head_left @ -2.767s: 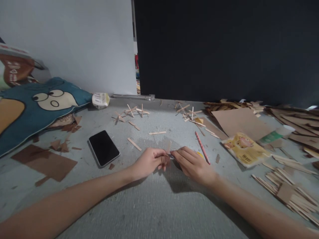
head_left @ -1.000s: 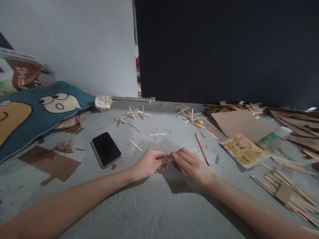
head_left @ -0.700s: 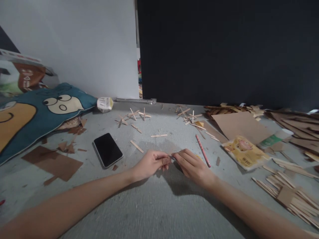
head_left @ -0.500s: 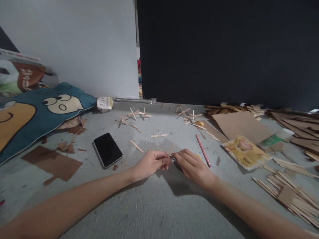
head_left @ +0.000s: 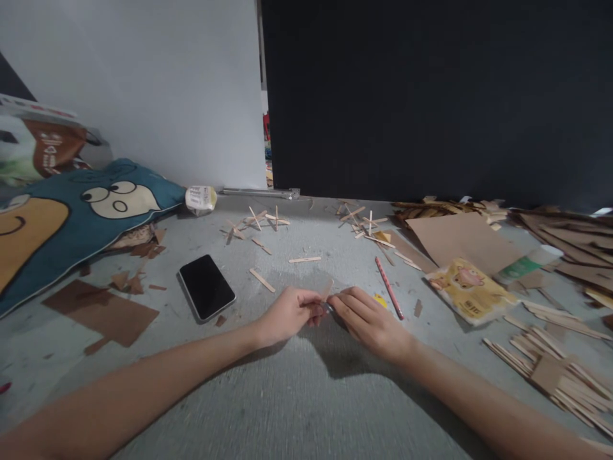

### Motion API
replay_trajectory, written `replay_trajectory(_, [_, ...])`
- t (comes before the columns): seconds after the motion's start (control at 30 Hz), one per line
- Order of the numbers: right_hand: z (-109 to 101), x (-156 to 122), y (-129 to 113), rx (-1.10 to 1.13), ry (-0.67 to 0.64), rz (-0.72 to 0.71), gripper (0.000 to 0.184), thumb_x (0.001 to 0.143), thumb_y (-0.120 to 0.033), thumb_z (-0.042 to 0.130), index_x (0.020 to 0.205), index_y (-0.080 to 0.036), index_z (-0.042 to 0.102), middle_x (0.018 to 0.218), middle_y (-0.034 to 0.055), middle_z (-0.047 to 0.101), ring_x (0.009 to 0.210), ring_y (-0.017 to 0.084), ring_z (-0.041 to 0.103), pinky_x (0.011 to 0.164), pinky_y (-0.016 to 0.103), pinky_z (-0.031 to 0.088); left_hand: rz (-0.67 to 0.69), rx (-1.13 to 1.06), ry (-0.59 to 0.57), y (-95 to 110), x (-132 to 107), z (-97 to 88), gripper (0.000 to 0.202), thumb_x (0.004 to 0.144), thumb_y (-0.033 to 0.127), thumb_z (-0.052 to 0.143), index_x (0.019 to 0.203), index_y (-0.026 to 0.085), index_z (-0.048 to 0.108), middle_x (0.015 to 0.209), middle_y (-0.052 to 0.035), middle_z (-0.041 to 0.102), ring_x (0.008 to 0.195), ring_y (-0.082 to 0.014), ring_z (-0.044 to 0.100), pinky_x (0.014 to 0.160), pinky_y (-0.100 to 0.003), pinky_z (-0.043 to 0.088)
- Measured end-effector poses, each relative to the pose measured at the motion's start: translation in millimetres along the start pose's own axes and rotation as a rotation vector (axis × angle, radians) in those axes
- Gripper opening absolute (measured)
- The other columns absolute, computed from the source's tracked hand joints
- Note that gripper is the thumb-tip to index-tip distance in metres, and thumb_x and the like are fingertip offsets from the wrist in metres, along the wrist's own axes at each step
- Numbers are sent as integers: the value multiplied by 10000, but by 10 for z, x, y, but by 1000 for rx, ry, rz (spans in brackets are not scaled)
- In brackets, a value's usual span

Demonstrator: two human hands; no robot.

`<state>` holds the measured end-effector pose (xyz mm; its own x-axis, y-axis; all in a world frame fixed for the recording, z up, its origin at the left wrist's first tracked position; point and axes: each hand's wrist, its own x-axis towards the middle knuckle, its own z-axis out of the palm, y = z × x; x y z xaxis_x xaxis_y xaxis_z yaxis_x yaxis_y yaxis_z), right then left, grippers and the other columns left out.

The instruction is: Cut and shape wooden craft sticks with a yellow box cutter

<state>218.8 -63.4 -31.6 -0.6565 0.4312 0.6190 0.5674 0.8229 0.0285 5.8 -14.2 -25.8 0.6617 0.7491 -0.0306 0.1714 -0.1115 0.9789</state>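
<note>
My left hand (head_left: 293, 314) is closed in a pinch at the middle of the table, its fingertips close to those of my right hand. A pale wooden craft stick (head_left: 328, 288) rises between them, its lower part hidden by the fingers. My right hand (head_left: 368, 318), palm down, curls its fingers round a small dark item whose kind I cannot make out. Beyond the hands lie two loose craft sticks (head_left: 305, 260), and a red patterned pencil (head_left: 389, 289) rests to the right.
A smartphone (head_left: 207, 287) and cut brown cardboard (head_left: 103, 311) lie on the left, near a blue cartoon cushion (head_left: 119, 198). Joined sticks (head_left: 275, 219) stand farther back. Rightward are a yellow packet (head_left: 472, 291), a green-and-white tube (head_left: 527, 265) and bundled sticks (head_left: 569, 390).
Both hands stay together with only slight finger movement. The craft stick between them now shows more clearly above the fingers. The whole view has shifted a little.
</note>
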Motion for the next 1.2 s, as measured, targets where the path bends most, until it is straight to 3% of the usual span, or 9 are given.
replay_trajectory(0.1, [10,-9,11,-17,4,-1,406,1024,-57,402,1419,-93,488,1007,144,702,906,265,619,777,409,582,-5,-24,3,-25,0,-5,242,878,182,564,637,174,566,604,17,558,588,-115,515,631,-248,417])
replay_trajectory(0.3, [21,-21,27,-25,34,35,440,1015,-57,430,1446,-126,484,1019,131,716,888,250,634,768,391,592,21,-74,-38,2,-34,-23,472,926,590,624,704,174,587,652,-3,563,624,-129,518,632,-264,403])
replay_trajectory(0.4, [8,-12,23,-32,41,46,440,1017,-54,420,1444,-138,488,1033,130,715,888,248,633,774,394,592,40,-126,-77,20,-46,-24,526,922,671,603,754,173,585,692,-11,586,631,-122,528,631,-264,406])
replay_trajectory(0.57, [-1,0,23,-58,36,64,421,1021,-47,410,1426,-130,488,1013,127,703,872,246,613,775,388,583,-26,-250,-147,24,-53,-4,476,954,658,577,865,192,544,668,21,575,539,-99,491,531,-248,324])
replay_trajectory(0.7, [5,-7,26,-79,42,61,434,1008,-25,408,1428,-109,479,1017,131,701,875,251,600,783,391,580,2,-258,-106,46,-65,17,492,944,652,603,812,183,532,628,66,450,558,-86,388,563,-247,290])
replay_trajectory(0.83, [21,-31,37,-76,51,60,442,1003,-19,401,1431,-99,478,1029,138,689,892,256,592,788,396,577,-13,-286,-89,64,-76,52,499,947,656,591,855,166,578,635,65,423,568,-94,347,565,-261,246])
replay_trajectory(1.03, [72,-58,72,-64,40,101,405,1016,-34,410,1407,-107,491,1026,139,675,899,254,582,769,387,574,-2,-381,-86,75,-82,96,480,932,644,626,893,170,559,706,51,433,620,-100,389,618,-268,306])
replay_trajectory(1.2, [61,-36,50,-52,51,104,416,1025,-51,392,1422,-123,489,1009,133,682,896,251,604,776,387,576,-20,-393,-119,102,-93,75,476,938,635,617,841,179,521,668,37,506,579,-96,450,580,-258,325])
